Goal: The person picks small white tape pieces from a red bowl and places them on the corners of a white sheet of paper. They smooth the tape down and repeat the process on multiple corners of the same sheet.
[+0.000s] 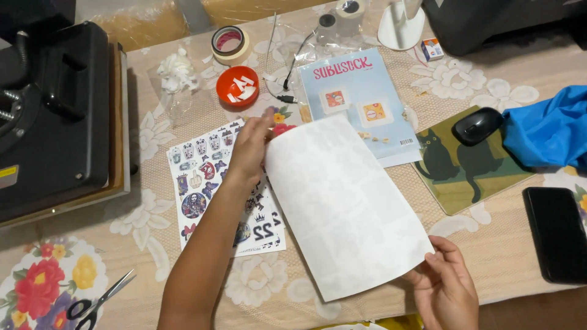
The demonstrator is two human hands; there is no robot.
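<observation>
Nearby — sticker sheet [223, 189] under left hand [247, 150], scissors [98, 302] apart.

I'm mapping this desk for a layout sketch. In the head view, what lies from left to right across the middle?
Black heat press → printed sticker sheet → left hand → white sheet → cat mouse mat → black phone.

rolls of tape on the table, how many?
2. One masking-tape roll at top centre-left beside the red lid; a second roll at the top edge, partly cropped. More may lie outside the view.
</observation>
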